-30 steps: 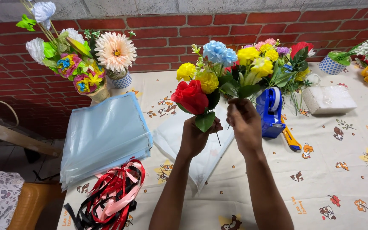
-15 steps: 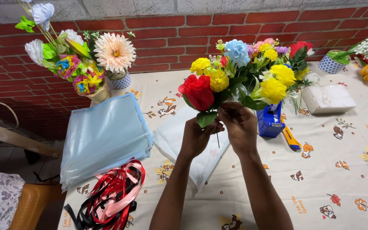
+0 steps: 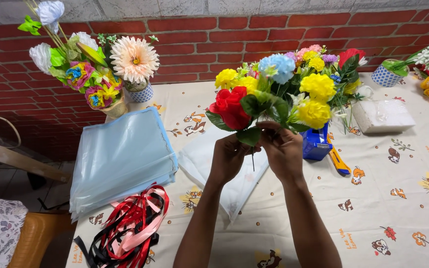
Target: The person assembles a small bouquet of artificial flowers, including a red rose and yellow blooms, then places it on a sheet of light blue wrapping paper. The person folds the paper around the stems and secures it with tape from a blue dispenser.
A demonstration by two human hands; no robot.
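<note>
Both hands raised above table centre: left hand [image 3: 229, 158] and right hand [image 3: 285, 154] pinch the artificial bouquet [image 3: 279, 94] stems together, red rose [image 3: 231, 107] at 10 o'clock, blue wrapping sheets [image 3: 122, 156] at 9.

Bright, even daylight falls across my table [image 3: 403, 208]; shadows stay soft and faint. No glare. Sharp focus throughout, with slight wide-angle bending along the brick wall [image 3: 254, 30].
</note>
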